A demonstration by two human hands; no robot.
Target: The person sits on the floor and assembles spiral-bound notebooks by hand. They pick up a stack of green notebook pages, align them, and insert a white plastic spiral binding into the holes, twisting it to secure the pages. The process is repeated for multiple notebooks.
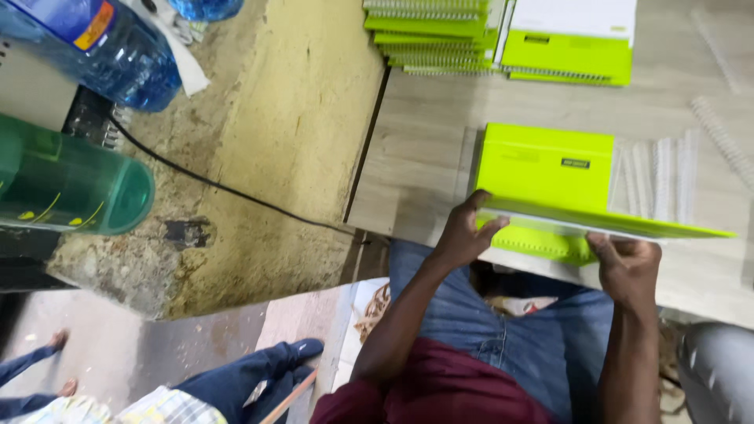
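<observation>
Lime spiral notebook (glossy cover) w/ both hands gripping.

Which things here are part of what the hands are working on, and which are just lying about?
In hand: lime-green notebook, held by left hand and right hand; white binding coils; stacked green notebooks.

Lying about: blue water bottle, green bottle, black cable.

the left hand has its palm hidden against the lime-green notebook, and the right hand tucks its fingertips under the cover. the blue water bottle and notebook stacks are cut by the top edge. cover print is too small to tell.
</observation>
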